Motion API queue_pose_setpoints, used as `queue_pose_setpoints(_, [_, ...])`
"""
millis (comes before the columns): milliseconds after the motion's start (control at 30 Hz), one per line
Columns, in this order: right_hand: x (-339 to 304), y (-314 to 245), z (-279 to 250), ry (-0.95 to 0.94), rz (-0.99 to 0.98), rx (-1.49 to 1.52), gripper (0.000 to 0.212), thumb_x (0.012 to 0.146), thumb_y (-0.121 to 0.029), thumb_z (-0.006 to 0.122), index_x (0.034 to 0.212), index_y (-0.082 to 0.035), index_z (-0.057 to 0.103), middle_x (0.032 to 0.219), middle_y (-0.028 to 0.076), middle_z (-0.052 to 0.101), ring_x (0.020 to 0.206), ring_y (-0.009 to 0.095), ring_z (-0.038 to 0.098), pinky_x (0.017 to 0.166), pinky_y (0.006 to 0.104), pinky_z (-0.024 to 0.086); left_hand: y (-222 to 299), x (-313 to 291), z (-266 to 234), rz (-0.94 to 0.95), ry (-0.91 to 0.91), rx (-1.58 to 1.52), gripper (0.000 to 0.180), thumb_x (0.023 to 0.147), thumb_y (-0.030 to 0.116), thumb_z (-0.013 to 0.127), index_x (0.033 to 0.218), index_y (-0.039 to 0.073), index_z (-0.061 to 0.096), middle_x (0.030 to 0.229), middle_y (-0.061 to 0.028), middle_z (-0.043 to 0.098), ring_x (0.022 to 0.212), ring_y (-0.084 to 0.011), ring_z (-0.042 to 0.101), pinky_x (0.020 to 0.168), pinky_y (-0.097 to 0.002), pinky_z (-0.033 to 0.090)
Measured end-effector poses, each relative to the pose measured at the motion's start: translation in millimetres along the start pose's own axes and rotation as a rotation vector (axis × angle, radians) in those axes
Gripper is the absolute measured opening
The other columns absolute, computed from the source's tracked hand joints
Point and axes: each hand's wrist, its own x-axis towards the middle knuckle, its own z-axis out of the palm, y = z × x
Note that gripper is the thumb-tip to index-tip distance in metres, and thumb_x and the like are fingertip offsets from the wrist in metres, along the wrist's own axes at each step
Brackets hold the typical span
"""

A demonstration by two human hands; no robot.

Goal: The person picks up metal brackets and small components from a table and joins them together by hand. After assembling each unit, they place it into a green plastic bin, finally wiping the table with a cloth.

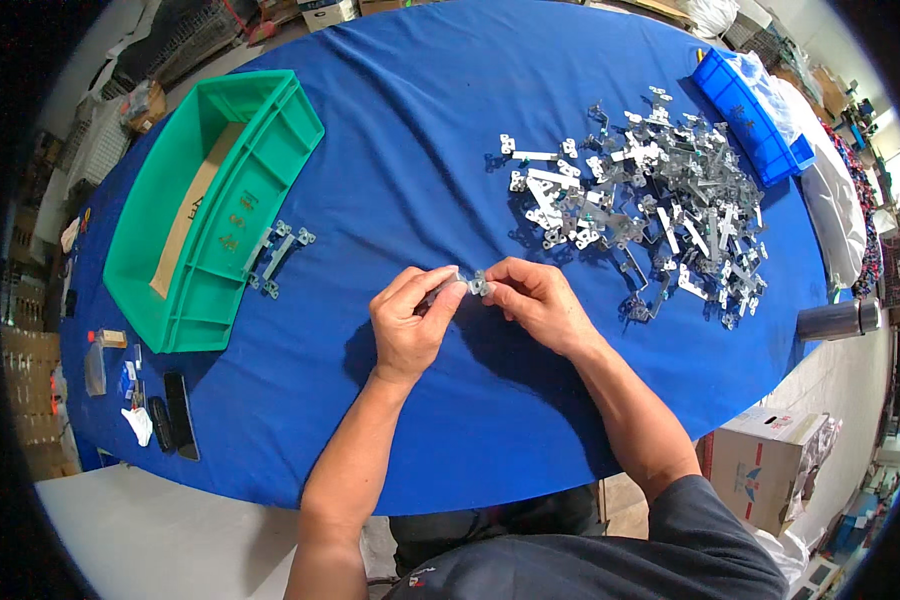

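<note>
Over the middle of the blue cloth, my two hands meet at a small metal bracket (478,284). My left hand (410,318) is closed round one part of it, most of which the fingers hide. The thumb and fingers of my right hand (538,303) pinch the bracket's other end. To the right lies a large loose heap of similar silver brackets (670,190), tangled together. A few more brackets (282,258) lie against the right side of the green bin (232,240) at the left.
A blue crate (745,120) with clear plastic stands at the far right. Near the right edge lies a dark metal flask (838,320). A phone (180,415), a clear bottle (95,368) and small items sit at the left. On the floor is a cardboard box (765,465).
</note>
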Motion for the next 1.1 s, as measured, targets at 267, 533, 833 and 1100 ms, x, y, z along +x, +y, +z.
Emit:
queue_pose_setpoints(267, [3,6,2,0.013,-0.044,0.129,0.018,0.101,-0.016,0.059,0.108,0.000,0.064,0.082,0.001,0.063,0.072,0.007,0.059,0.064,0.0252,0.052,-6,1,1,0.086,-0.054,0.050,0.015,0.083,0.004,0.077,0.097,0.000,0.075,0.073,-0.0058,0.065,0.060,-0.0114,0.057,0.053,-0.0265,0.044])
queue_pose_setpoints(533, [2,0,-3,-0.028,0.005,0.103,0.021,0.102,-0.019,0.058,0.107,0.000,0.064,0.083,0.001,0.062,0.071,0.006,0.057,0.062,0.0236,0.050,-3,1,3,0.112,-0.132,0.071,0.016,0.081,0.005,0.079,0.096,0.000,0.075,0.074,-0.0071,0.067,0.058,-0.0116,0.058,0.052,-0.0268,0.045])
queue_pose_setpoints(833, [2,2,-1,0.104,0.030,0.227,0.020,0.102,-0.020,0.059,0.106,-0.002,0.066,0.077,-0.001,0.062,0.061,0.004,0.052,0.053,0.0212,0.042,1,0,1,0.052,-0.038,0.051,0.016,0.082,0.004,0.077,0.097,-0.001,0.075,0.077,-0.0060,0.068,0.065,-0.0107,0.058,0.057,-0.0252,0.044])
queue_pose_setpoints(1100, [-1,-6,1,0.006,0.019,-0.062,0.020,0.099,-0.018,0.062,0.103,0.000,0.068,0.078,0.000,0.065,0.065,0.007,0.055,0.058,0.0244,0.046,0,0,-2,0.035,-0.007,0.034,0.014,0.085,0.003,0.075,0.098,-0.001,0.075,0.079,-0.0052,0.067,0.066,-0.0099,0.058,0.059,-0.0250,0.044])
